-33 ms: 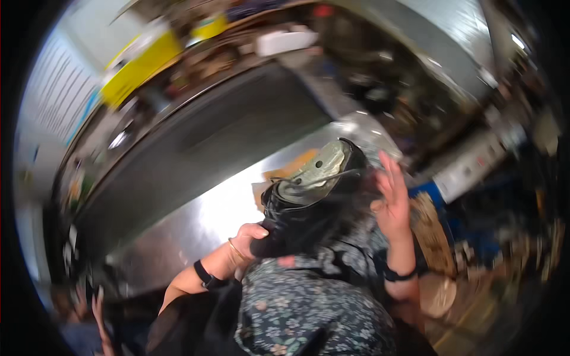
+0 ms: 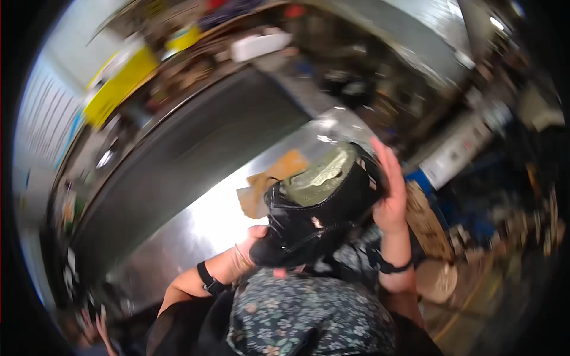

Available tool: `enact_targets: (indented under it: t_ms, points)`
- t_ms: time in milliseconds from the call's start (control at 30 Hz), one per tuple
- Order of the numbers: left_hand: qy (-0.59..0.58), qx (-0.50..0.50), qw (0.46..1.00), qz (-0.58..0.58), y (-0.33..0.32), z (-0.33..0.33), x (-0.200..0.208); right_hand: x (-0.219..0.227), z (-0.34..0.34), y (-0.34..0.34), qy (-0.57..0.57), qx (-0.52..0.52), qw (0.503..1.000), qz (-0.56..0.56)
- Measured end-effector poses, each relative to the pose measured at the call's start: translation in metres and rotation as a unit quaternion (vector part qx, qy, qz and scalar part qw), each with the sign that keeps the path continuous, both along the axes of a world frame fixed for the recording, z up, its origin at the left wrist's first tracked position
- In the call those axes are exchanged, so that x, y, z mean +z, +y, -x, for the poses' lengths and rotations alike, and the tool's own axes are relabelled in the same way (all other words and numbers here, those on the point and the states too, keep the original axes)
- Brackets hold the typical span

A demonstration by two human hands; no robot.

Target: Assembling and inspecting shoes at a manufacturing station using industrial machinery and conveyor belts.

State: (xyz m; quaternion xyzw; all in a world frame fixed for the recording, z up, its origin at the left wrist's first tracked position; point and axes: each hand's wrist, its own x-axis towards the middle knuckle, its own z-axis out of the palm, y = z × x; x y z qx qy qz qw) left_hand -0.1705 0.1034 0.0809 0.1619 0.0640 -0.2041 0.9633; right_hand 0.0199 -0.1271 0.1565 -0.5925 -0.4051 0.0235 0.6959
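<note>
A black shoe with pale stitching is held in front of my body. Inside its opening sits a shiny pale green form, which looks like a shoe last. My left hand grips the shoe's left end, thumb on top and the other fingers mostly hidden beneath. Against the right end rests my right hand, its fingers stretched upward and its palm facing the shoe. Beyond the shoe, yellow-brown sheet pieces lie on the shiny metal surface.
A long dark belt-like strip runs behind the metal surface. Yellow bins and a white object stand on the shelf beyond. Brown cardboard is at my right. Another person's hand shows at the lower left.
My right hand has come in from beside the shoe to touch its right end. The shoe has turned, showing more of its black side and less of the green form's top.
</note>
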Motion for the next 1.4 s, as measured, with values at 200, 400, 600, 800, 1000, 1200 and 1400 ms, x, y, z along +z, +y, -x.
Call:
enact_targets:
  t_ms: [200, 400, 600, 800, 1000, 1200, 1400]
  points:
    - [-0.269, -0.008, 0.885, -0.38, -0.076, -0.129, 0.015, 0.036, 0.033, -0.089, -0.132, -0.244, 0.944, 0.178]
    - [0.016, -0.132, 0.985, -0.109, -0.158, -0.168, 0.004, -0.004, 0.034, -0.104, -0.127, -0.211, 0.894, 0.374]
    - [0.05, -0.022, 0.956, -0.287, -0.16, -0.16, -0.008, -0.015, 0.006, -0.093, -0.007, -0.114, 0.907, 0.405]
    - [-0.37, 0.098, 0.681, -0.624, -0.116, -0.147, -0.029, -0.098, 0.05, -0.067, 0.122, -0.235, 0.915, 0.303]
    - [-0.21, -0.061, 0.803, -0.555, -0.092, -0.177, -0.031, -0.133, 0.07, -0.071, 0.239, -0.221, 0.933, 0.156]
    - [-0.184, -0.114, 0.849, -0.481, -0.106, -0.17, -0.036, -0.161, 0.081, -0.044, 0.549, -0.191, 0.813, 0.038]
    - [-0.245, -0.083, 0.785, -0.563, -0.105, -0.177, -0.054, -0.116, 0.068, -0.042, 0.067, -0.281, 0.814, 0.503]
